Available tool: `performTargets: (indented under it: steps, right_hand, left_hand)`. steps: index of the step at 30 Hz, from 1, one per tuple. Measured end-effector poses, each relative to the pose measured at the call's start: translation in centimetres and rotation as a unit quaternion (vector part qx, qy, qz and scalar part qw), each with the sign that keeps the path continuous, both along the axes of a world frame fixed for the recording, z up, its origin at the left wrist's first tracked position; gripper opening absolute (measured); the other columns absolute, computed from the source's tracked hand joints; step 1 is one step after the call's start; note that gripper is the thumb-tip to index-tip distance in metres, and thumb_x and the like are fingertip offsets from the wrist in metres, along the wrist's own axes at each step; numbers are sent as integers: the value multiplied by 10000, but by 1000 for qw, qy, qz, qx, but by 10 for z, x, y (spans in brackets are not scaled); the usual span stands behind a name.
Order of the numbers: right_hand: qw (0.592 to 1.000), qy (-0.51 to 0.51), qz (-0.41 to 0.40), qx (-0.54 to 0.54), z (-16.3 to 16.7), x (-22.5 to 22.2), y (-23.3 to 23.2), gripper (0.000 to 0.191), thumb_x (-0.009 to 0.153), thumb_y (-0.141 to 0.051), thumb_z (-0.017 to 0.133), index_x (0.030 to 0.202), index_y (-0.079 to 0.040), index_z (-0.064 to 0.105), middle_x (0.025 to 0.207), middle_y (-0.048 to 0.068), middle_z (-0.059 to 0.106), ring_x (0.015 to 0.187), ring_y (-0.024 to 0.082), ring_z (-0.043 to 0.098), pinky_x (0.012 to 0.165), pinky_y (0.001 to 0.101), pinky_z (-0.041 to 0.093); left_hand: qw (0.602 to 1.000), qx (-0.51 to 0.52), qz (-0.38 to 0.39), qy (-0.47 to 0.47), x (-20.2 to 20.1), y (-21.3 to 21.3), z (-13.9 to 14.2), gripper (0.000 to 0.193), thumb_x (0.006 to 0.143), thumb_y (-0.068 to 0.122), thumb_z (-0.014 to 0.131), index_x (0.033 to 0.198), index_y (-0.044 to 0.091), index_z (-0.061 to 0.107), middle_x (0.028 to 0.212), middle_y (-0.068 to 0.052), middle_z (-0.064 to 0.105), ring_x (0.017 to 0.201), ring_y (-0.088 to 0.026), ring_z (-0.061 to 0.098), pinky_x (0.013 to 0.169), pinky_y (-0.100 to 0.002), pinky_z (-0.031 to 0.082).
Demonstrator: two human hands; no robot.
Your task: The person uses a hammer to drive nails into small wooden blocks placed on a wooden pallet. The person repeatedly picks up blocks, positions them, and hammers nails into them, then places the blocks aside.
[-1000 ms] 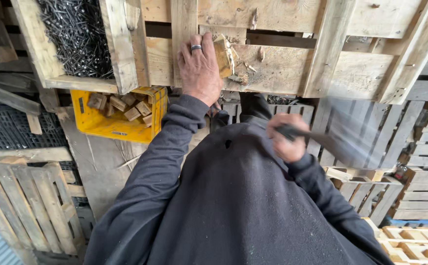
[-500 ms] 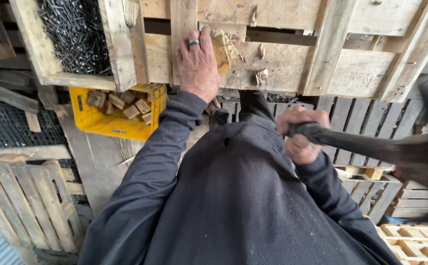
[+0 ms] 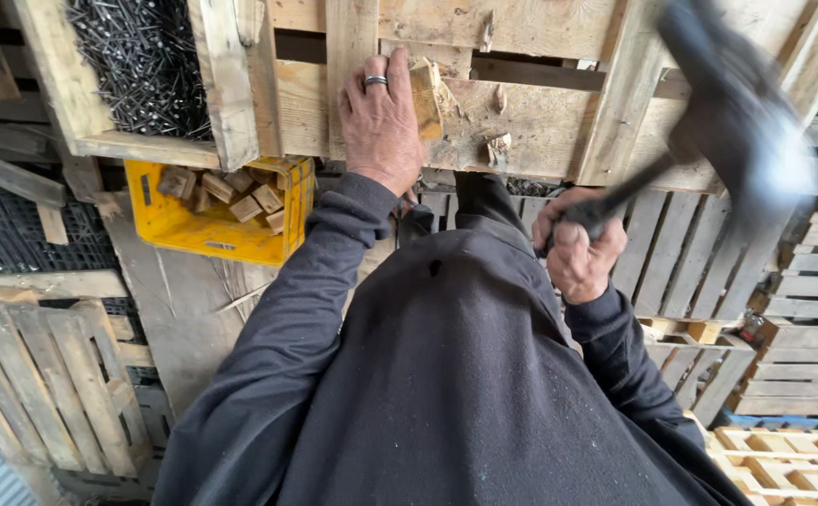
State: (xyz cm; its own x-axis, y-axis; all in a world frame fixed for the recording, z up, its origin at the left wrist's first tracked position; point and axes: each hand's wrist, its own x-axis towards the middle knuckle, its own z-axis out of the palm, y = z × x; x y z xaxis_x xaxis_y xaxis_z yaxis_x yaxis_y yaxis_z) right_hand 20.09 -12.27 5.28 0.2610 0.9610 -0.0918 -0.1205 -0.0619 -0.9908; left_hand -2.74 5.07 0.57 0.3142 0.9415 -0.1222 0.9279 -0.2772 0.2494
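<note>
My left hand (image 3: 381, 122), with a ring on one finger, rests flat on a wooden pallet (image 3: 540, 122) and steadies a small wooden block (image 3: 426, 98) against its thumb side. My right hand (image 3: 577, 248) grips the dark handle of a hammer (image 3: 727, 112). The hammer's head is raised up and to the right, blurred by motion, above the pallet's right boards. Both arms are in dark sleeves. A few wood chips lie on the pallet board near the block.
A wooden bin of loose nails (image 3: 142, 61) sits at the upper left. Below it stands a yellow plastic crate (image 3: 193, 234) holding several wood blocks. Stacked pallets (image 3: 43, 375) lie on the left and more pallets (image 3: 802, 309) on the right.
The hammer has swung from low at my right up and forward, its head now high over the pallet. My left hand has stayed on the block.
</note>
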Motion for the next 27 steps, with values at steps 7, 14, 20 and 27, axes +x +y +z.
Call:
performTargets:
  steps: [7, 14, 20, 27]
  right_hand:
    - [904, -257, 184, -290, -64, -23, -12, 476, 967, -412, 685, 1150, 25, 640, 724, 127, 657, 627, 217, 646, 588, 369, 525]
    - [898, -189, 142, -371, -85, -5, -27, 482, 963, -463, 690, 1085, 1, 649, 642, 43, 573, 532, 146, 547, 507, 314, 457]
    - [907, -35, 103, -407, -91, -2, -14, 439, 936, -443, 697, 992, -18, 600, 614, -3, 533, 454, 97, 485, 421, 271, 422]
    - [910, -44, 113, -396, -68, 1, -9, 421, 960, -425, 684, 956, -18, 578, 612, -9, 516, 447, 88, 470, 413, 263, 414]
  left_hand:
    - [999, 44, -6, -10, -2, -4, -10, 1124, 562, 128, 903, 1502, 66, 289, 1275, -156, 462, 1204, -365, 492, 1074, -554, 421]
    - [981, 34, -19, -192, -31, -13, -12, 1159, 588, 260, 1011, 1473, 41, 295, 1277, -184, 457, 1200, -347, 479, 1109, -532, 401]
    - [835, -89, 154, -522, -56, -29, -1, 1019, 668, 276, 951, 1424, -7, 328, 1320, -190, 483, 1237, -334, 546, 1079, -498, 511]
    - [465, -232, 379, -766, -52, -35, 16, 769, 860, 442, 758, 1414, -13, 479, 1280, -168, 596, 1154, -302, 611, 920, -516, 552]
